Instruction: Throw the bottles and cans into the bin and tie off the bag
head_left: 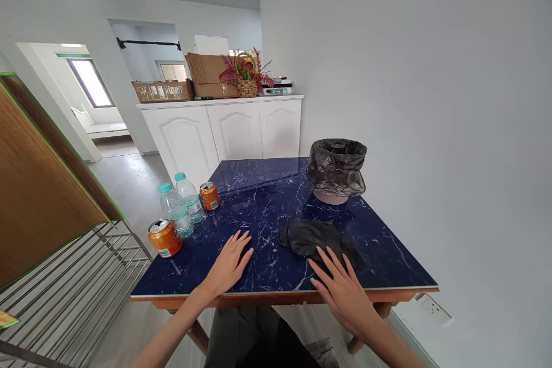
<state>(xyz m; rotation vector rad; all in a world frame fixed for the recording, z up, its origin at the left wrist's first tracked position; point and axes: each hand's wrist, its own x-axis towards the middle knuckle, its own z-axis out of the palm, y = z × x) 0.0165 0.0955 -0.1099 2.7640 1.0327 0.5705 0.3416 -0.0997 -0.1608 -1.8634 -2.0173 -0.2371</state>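
My left hand [228, 264] lies flat on the dark blue marbled table [267, 213], fingers stretched out and holding nothing. Under the spread fingertips of my right hand [338, 284] is a crumpled black plastic bag [313, 237], resting on the table rather than gripped. Behind that bag stands a small bin [331, 198] lined with another black bag [336, 169] folded over its rim. At the table's left side are two clear plastic bottles with teal caps, a nearer bottle [176, 210] and a farther bottle [190, 198]. An orange can [165, 238] and a second orange can [210, 196] stand beside them.
A white wall [409, 98] runs along the table's right side. Beyond the table, a white cabinet [233, 129] carries cardboard boxes [211, 77] and a flower basket [247, 88]. At left are a metal rack [86, 287] and a wooden panel [43, 184].
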